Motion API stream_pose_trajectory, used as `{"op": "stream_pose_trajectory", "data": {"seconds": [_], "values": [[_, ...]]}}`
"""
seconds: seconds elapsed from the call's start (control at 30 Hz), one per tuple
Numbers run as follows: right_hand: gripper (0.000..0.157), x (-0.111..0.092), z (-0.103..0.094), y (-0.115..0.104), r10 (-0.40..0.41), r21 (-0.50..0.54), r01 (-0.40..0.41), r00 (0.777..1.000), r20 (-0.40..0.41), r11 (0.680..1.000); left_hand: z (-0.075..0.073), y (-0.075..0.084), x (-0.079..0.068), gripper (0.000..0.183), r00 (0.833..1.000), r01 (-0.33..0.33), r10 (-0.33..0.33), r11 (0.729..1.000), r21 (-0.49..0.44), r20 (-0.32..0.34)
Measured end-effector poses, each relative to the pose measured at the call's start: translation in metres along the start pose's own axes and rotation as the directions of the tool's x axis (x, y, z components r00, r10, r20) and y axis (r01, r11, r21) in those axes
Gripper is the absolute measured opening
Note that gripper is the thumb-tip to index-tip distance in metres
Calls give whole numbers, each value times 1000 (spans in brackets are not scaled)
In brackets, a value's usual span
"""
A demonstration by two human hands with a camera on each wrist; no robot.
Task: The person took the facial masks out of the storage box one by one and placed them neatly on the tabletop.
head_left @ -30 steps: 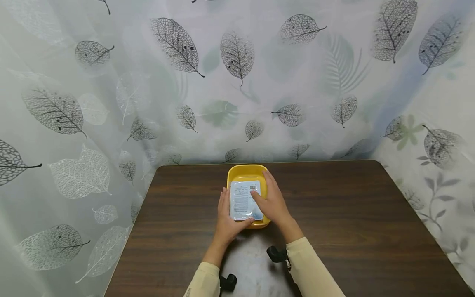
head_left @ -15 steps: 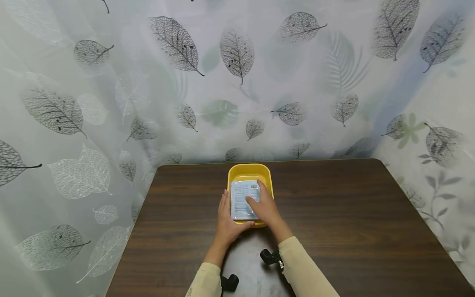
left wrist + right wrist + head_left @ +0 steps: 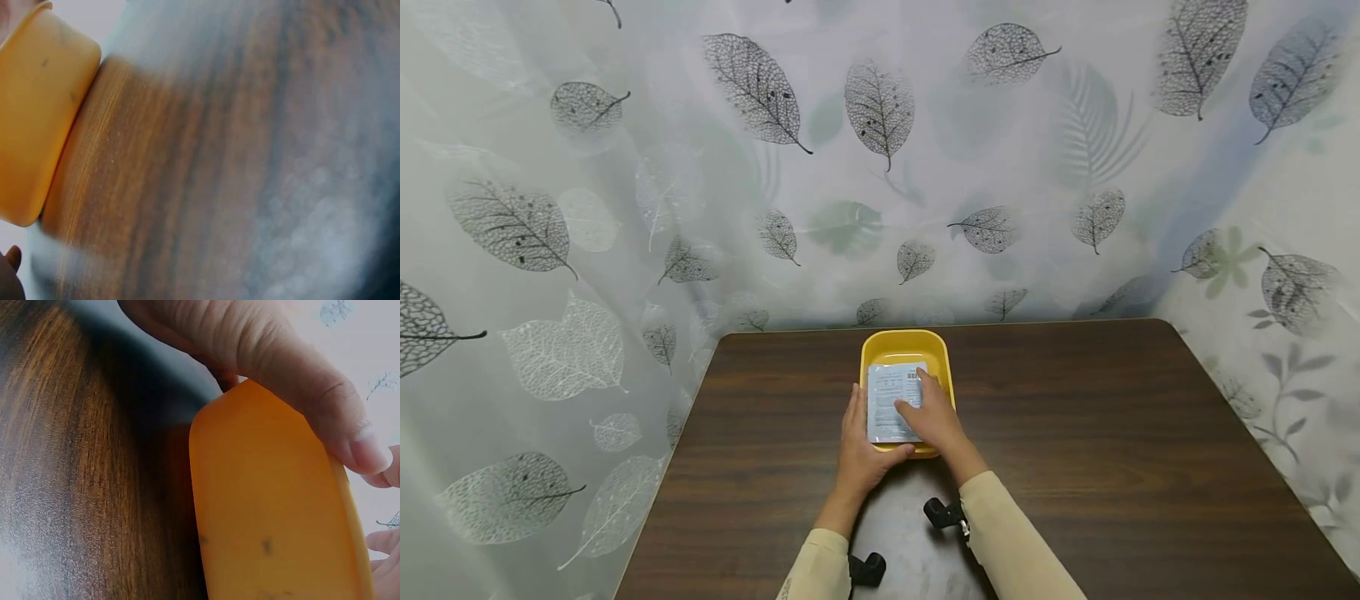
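Note:
A flat, pale blue printed packet with a barcode point(image 3: 891, 404) lies in a yellow plastic tray point(image 3: 906, 344). My left hand point(image 3: 859, 450) rests at the tray's left side, its fingers straight along the edge and its thumb stretched across the near rim. Over the packet's right part lies my right hand point(image 3: 936, 417), thumb and fingers spread on it, hiding that side. In the left wrist view the tray's outer wall point(image 3: 44, 119) stands at the left. The right wrist view has the right thumb point(image 3: 312, 387) reaching across the top edge of the tray.
The tray stands on a dark wood-grain table point(image 3: 1112, 433), near its far edge. Behind and beside the table hangs a leaf-patterned curtain point(image 3: 880, 192). Black wrist devices point(image 3: 868, 570) sit below the light sleeves point(image 3: 1015, 533).
My right hand has moved left from the tray's right rim further onto the packet, uncovering that rim. The left hand stays almost in place.

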State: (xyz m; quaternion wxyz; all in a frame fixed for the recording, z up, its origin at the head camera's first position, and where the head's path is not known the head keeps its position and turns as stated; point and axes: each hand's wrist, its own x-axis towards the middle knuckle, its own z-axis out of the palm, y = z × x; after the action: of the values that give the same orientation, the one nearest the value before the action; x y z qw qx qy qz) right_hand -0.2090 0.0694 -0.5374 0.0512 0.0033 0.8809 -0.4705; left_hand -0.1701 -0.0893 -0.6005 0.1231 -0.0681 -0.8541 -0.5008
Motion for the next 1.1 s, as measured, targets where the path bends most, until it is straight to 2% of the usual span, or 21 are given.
{"op": "stream_pose_trajectory", "data": {"seconds": [0.2, 0.33, 0.63, 0.73, 0.83, 1.0, 1.1], "values": [[82, 0, -1, 0, 16, -21, -15, 999, 34, 1000, 0, 1, 0, 129, 1000, 4, -4, 1000, 17, -3], [77, 0, 0, -1, 2, -29, -2, 1000, 4, 1000, 0, 2, 0, 128, 1000, 15, -15, 1000, 21, 1], [68, -8, 3, 0, -60, 88, 72, 990, -130, 993, 0, 1, -2, 125, 1000, 16, -16, 998, 56, -5], [67, -10, 2, 2, -78, 148, 97, 988, -135, 984, 0, 0, -3, 125, 1000, 5, -5, 998, 67, -8], [69, -11, 0, 2, -88, 175, 104, 991, -100, 979, -1, 0, -3, 124, 1000, -9, 10, 997, 71, -15], [71, -13, -2, 1, -125, 73, 126, 992, -23, 989, -1, 1, -2, 123, 1000, -17, 19, 997, 80, -23], [71, -14, -2, 2, -159, -1, 159, 987, -23, 987, 1, 2, -2, 123, 1000, -16, 18, 996, 82, -20]]}}
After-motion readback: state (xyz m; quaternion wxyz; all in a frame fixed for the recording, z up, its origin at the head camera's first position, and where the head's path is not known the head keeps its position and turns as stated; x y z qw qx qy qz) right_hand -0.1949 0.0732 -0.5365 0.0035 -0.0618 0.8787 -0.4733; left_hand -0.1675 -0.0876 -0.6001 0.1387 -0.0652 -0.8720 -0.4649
